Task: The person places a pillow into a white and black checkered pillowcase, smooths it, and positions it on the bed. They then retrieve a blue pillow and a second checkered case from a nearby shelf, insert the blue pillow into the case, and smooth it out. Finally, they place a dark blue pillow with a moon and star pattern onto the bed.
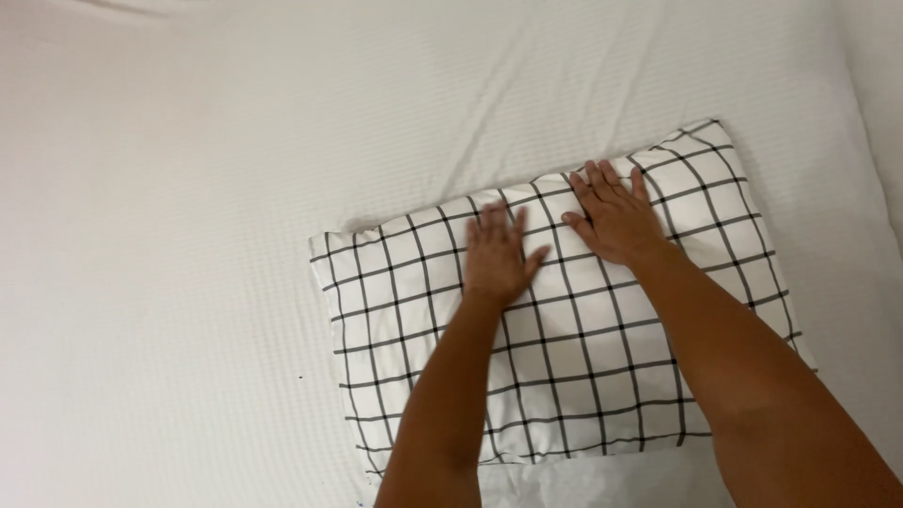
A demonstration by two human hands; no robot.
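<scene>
Head cam, only view: pillow in white case w/ black grid lines sits right of centre, lower half of frame, lying flat on white bed sheet, tilted so its far right corner rises toward upper right. Both hands on its far half, palms down, fingers flat and spread, not gripping anything. Left hand near frame centre, fingertips just short of the pillow's far edge, thumb out to the right. Right hand just right of it and slightly higher in frame, fingertips at or very near the far edge, hard to tell exactly since fabric puffs up there. Hands close but not touching, small gap btwn left thumb and right thumb. Both forearms come in from bottom of frame, crossing over the pillow's near half. Sheet is lightly wrinkled, creases running from pillow toward top centre. Strip of plain white fabric shows under pillow's near edge at bottom centre.
</scene>
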